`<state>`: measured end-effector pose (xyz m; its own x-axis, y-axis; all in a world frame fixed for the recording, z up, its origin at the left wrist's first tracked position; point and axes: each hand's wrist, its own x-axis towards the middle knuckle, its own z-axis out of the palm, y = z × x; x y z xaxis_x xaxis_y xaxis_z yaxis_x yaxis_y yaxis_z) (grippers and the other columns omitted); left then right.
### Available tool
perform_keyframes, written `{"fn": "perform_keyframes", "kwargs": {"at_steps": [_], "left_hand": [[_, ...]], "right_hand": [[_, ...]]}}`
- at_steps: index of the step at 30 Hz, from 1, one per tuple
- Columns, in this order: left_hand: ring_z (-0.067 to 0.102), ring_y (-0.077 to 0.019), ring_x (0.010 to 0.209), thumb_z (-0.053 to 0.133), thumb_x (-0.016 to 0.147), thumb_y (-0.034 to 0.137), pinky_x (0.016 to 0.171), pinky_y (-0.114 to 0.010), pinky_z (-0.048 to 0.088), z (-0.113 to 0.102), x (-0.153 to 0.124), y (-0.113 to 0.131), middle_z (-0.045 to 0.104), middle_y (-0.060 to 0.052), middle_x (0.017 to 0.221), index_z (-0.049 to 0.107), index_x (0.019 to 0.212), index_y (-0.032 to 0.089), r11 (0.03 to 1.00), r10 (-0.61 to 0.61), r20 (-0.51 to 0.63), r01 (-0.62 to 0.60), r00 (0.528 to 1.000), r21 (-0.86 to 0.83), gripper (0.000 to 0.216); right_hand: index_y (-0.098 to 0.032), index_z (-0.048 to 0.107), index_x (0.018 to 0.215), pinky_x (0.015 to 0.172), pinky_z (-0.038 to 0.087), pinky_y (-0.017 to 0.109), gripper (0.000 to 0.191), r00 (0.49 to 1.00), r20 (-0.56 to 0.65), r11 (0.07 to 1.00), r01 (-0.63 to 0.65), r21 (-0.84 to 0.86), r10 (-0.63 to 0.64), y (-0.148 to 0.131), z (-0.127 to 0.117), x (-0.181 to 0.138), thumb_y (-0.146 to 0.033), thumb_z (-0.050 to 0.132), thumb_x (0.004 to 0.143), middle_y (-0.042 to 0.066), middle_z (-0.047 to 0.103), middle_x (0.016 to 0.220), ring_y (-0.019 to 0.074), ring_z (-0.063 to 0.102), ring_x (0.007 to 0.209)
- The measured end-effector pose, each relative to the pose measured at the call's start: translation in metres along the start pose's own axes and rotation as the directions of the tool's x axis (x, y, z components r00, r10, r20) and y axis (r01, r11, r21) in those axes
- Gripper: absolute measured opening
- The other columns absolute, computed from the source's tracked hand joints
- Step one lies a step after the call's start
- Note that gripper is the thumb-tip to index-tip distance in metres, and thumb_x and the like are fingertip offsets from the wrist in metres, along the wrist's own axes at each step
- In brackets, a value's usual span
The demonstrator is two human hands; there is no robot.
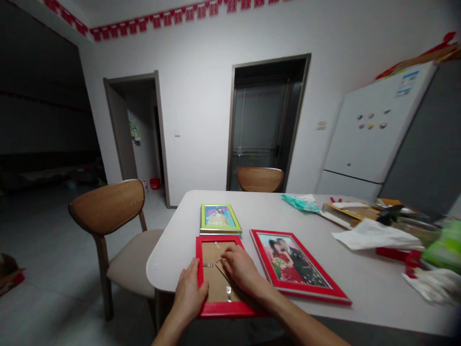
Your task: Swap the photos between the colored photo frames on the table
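A red picture frame (pixel 199 250) lies face down at the table's near left corner, its brown backing board (pixel 216 288) and small metal clips showing. My left hand (pixel 189 292) rests flat on the frame's left rail, fingers stretched out. My right hand (pixel 240 268) lies on the backing board, its fingertips pressed together at a clip near the board's middle. A larger red frame (pixel 338 294) with a photo lies face up just right of my right hand. A green frame (pixel 219 217) with a photo lies behind the face-down frame.
The white table (pixel 367 274) holds papers, a teal cloth (pixel 300 203), white tissue (pixel 374 235) and clutter at the right. A wooden chair (pixel 108 206) stands left of the table, another chair (pixel 260 179) at its far side. A white fridge (pixel 374 134) stands right.
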<state>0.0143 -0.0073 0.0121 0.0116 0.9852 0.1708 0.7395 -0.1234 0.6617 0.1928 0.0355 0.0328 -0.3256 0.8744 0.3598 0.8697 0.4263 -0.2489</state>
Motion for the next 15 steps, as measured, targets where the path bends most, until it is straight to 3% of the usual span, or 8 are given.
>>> {"fn": "perform_keyframes", "kwargs": {"at_steps": [3, 7, 15], "left_hand": [[0.033, -0.0191, 0.118, 0.044, 0.067, 0.023, 0.101, -0.029, 0.015, 0.004, 0.002, -0.004, 0.038, -0.011, 0.128, 0.034, 0.122, 0.009, 1.000, 0.013, -0.003, -0.013, 1.000, 0.020, 0.058], [0.033, -0.0188, 0.119, 0.043, 0.067, 0.023, 0.101, -0.031, 0.016, 0.006, 0.004, -0.007, 0.038, -0.011, 0.128, 0.035, 0.122, 0.009, 1.000, 0.013, 0.006, -0.013, 1.000, 0.025, 0.057], [0.031, -0.0187, 0.119, 0.043, 0.067, 0.022, 0.101, -0.032, 0.014, 0.005, 0.002, -0.003, 0.037, -0.010, 0.129, 0.034, 0.123, 0.010, 1.000, 0.002, 0.004, -0.002, 1.000, 0.024, 0.058]], "right_hand": [[-0.018, 0.064, 0.075, 0.070, 0.034, 0.022, 0.023, 0.995, 0.051, 0.993, 0.082, 0.082, -0.086, -0.024, 0.009, 0.008, -0.024, 0.042, 0.077, 0.005, 0.059, 0.080, 0.0143, 0.051, 0.078], [-0.019, 0.065, 0.075, 0.067, 0.035, 0.023, 0.021, 0.996, 0.083, 0.998, 0.018, 0.062, -0.023, -0.044, 0.018, 0.019, -0.029, 0.046, 0.075, 0.005, 0.060, 0.078, 0.0150, 0.052, 0.075], [-0.017, 0.063, 0.083, 0.071, 0.034, 0.023, 0.026, 0.995, 0.032, 0.995, -0.096, 0.016, 0.096, -0.032, 0.025, 0.029, -0.030, 0.042, 0.078, 0.007, 0.059, 0.086, 0.0160, 0.050, 0.082]]}}
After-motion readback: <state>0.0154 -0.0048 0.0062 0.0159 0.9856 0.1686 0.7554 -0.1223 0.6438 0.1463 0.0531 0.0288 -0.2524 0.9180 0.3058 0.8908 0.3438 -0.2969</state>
